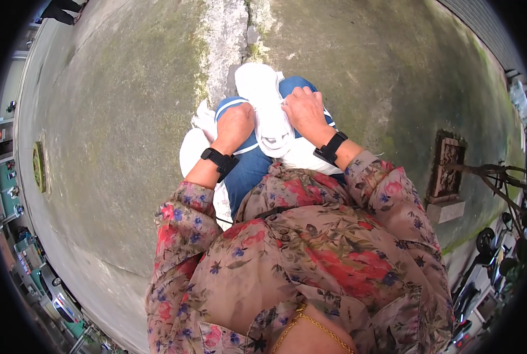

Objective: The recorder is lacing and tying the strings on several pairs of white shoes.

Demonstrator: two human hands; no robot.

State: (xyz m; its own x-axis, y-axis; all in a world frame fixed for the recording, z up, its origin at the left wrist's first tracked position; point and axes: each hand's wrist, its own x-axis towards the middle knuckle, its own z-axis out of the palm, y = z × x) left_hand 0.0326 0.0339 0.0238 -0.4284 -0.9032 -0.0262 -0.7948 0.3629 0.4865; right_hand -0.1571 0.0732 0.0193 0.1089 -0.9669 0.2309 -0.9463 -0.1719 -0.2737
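Note:
A white shoe (pixel 264 97) rests on my lap over my blue jeans (pixel 243 186), its toe pointing away from me and its opening toward me. At its left side my left hand (pixel 236 125) is closed, pinching a white shoelace (pixel 231 104) near the edge of the shoe. My right hand (pixel 306 110) is closed too, fingers curled, pinching the lace on the right side. White strips of lace trail across the jeans beside both hands. The fingertips are partly hidden. Both wrists carry black bands.
White cloth or bag-like material (pixel 195 150) bulges at the left of my legs. The ground is mossy concrete with a pale cracked strip (pixel 223 47) ahead. At right stand a brick-edged planter (pixel 448 168) and parked motorbikes (pixel 481 265). A person's legs (pixel 63 10) show at the far left.

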